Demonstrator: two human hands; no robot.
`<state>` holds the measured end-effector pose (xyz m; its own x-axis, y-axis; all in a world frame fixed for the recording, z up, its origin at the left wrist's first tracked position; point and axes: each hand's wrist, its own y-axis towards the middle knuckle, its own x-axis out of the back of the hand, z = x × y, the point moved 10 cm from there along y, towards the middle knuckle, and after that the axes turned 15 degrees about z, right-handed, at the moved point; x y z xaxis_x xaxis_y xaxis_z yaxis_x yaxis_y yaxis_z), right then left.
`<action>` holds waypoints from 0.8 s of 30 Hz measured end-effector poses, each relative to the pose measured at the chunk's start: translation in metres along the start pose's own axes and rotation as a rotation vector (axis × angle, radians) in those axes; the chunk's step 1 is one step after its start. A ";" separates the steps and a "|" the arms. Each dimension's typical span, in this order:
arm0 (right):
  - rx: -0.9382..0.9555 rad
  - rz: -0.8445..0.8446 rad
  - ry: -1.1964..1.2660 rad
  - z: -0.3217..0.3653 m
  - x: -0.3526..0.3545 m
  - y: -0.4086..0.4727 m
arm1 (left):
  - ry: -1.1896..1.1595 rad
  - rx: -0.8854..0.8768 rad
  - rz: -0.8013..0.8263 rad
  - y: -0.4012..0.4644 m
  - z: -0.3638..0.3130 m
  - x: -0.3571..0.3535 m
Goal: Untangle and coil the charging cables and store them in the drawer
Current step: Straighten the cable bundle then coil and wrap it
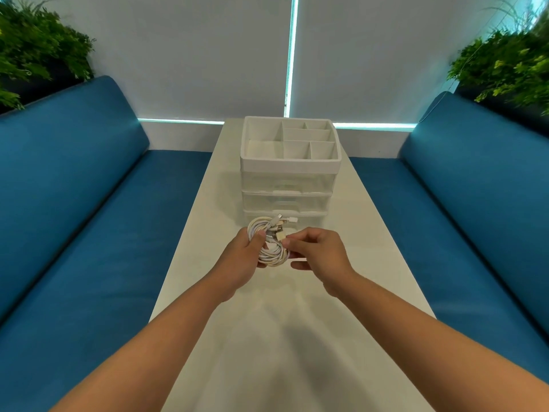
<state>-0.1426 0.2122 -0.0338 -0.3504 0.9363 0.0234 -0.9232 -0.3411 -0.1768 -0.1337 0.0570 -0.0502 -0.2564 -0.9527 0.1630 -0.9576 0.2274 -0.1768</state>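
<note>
Blue benches flank a white worktop. Both hands' fingers grip one bundle of cables, left hand holding, right hand pinching; coiling looks unfinished and the drawers are closed

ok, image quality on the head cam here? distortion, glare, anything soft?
Head view: wide-angle bending at the edges, so the blue benches curve outward; plants in the corners are smeared; bright cyan glare along the blind gaps; white cables barely stand out from the white table; soft arm shadows there.
</note>
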 end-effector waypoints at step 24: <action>-0.148 0.341 0.227 -0.018 -0.028 0.016 | 0.005 -0.041 0.118 0.000 -0.007 -0.014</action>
<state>-0.1442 0.1819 -0.0548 -0.5727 0.7723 -0.2749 -0.7223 -0.6340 -0.2763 -0.1310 0.0713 -0.0460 -0.3686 -0.9177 0.1481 -0.9251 0.3464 -0.1556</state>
